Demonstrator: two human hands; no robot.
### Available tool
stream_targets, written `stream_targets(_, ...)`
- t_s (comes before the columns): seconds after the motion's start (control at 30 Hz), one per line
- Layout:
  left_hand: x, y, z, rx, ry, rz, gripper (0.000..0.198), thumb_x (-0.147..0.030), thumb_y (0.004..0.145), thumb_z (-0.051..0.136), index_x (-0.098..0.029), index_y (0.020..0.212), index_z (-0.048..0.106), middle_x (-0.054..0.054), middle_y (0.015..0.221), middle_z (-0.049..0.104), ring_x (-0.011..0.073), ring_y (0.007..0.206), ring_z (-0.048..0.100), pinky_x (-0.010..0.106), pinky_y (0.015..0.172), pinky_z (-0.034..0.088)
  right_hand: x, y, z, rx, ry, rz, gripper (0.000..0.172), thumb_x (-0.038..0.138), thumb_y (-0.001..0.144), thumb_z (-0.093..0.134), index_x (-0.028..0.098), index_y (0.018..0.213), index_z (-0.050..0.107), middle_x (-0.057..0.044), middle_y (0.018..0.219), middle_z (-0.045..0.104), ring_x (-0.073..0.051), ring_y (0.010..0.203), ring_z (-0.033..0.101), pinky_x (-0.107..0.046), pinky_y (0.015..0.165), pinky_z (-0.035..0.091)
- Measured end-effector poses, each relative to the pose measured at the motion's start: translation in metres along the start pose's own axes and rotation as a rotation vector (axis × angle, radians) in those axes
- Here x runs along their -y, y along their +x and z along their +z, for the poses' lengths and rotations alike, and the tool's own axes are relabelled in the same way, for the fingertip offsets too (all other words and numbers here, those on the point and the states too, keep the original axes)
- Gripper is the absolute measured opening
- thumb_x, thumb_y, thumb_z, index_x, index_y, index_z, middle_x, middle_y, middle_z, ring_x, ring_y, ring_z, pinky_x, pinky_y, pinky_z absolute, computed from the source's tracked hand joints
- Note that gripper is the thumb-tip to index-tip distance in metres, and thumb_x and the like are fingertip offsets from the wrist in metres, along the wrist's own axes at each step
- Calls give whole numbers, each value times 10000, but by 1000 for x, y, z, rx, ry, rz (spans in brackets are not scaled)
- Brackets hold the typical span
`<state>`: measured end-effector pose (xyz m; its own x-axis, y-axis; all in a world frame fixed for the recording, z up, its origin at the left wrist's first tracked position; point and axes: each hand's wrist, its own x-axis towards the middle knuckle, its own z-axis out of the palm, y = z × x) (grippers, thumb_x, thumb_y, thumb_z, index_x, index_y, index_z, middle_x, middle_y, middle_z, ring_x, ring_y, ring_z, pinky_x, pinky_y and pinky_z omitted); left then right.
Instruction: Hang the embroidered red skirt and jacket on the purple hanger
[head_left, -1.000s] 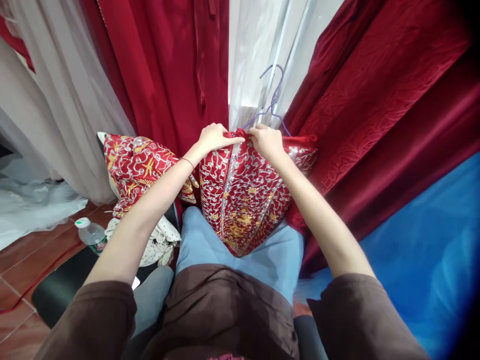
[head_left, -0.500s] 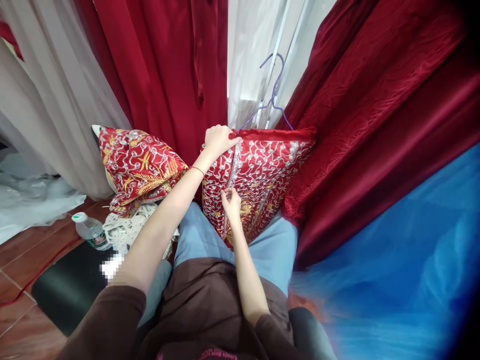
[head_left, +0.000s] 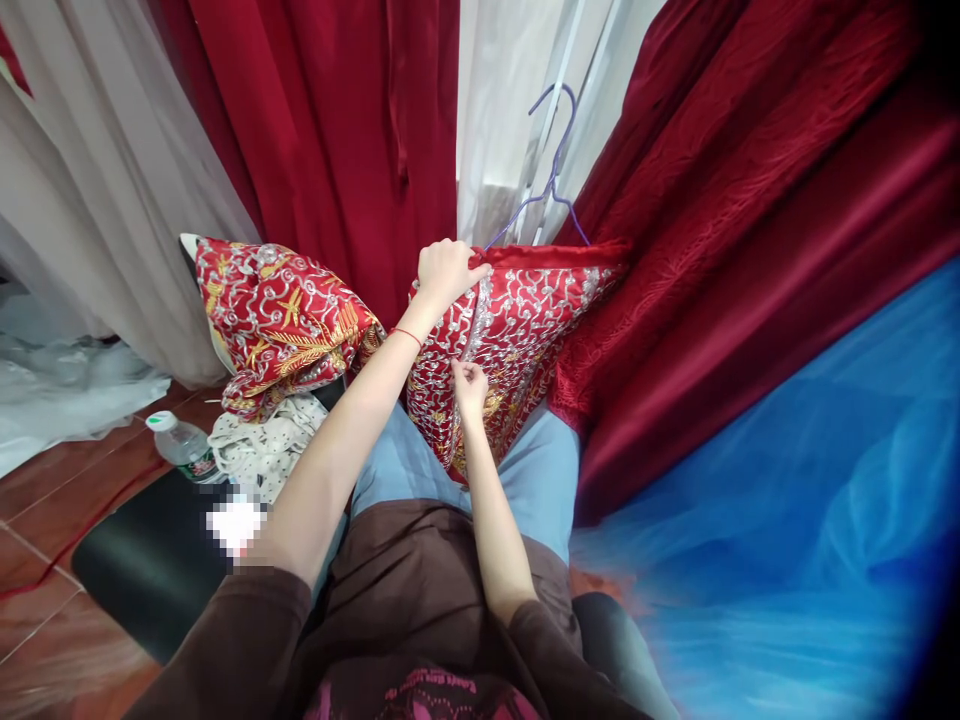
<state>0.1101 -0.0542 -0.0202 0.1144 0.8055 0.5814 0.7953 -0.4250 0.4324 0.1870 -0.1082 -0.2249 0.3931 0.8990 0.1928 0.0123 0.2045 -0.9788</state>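
Red embroidered cloth (head_left: 536, 305) lies under both hands: the left hand (head_left: 444, 272) grips its top edge; lower, the right hand (head_left: 471, 388) has curled fingers, and whether it pinches something I cannot tell. Above them stands a purple hanger (head_left: 553, 187); far leftward, a bottle (head_left: 180, 444).

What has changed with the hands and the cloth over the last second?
The right hand left the top edge of the embroidered red cloth and came down toward the wearer, to the cloth's front; whether its curled fingers hold anything is unclear. The left hand stayed on the top edge, and the purple hanger still rises above it.
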Motion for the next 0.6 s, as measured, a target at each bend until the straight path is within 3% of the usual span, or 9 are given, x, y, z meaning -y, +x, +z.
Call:
stream_targets(0.17, -8, -2, -9, 88, 184, -26, 452, -513, 918, 557, -102, 1064, 674, 174, 1062, 660, 345, 1139, 548, 391, 938, 371, 6, 9, 1, 28, 113, 181, 131, 289, 776, 641, 200, 694, 591, 34, 612, 644, -117, 525, 581, -231, 578, 459)
stream_targets(0.37, -11, -3, -11, 90, 270, -26, 493, -542, 931, 518, -113, 1104, 689, 177, 1072, 670, 328, 1094, 572, 380, 906, 384, 10, 10, -3, 67, 134, 255, 304, 319, 842, 593, 211, 564, 534, -5, 530, 636, -121, 445, 557, -250, 528, 453)
stream_targets(0.47, -10, -4, -11, 89, 278, -18, 486, -537, 930, 519, -116, 1101, 693, 175, 1076, 671, 323, 1082, 578, 377, 902, 385, 8, 7, -6, 121, 113, 194, 334, 367, 837, 572, 217, 543, 524, 0, 504, 612, -129, 445, 546, -259, 518, 440)
stream_targets(0.6, -12, -4, -10, 94, 284, -15, 496, -530, 941, 500, -102, 1109, 685, 184, 1090, 667, 322, 1091, 575, 372, 907, 379, 3, 2, -14, 82, 120, 54, 210, 366, 763, 598, 216, 620, 558, 32, 606, 631, -131, 573, 584, -252, 603, 466)
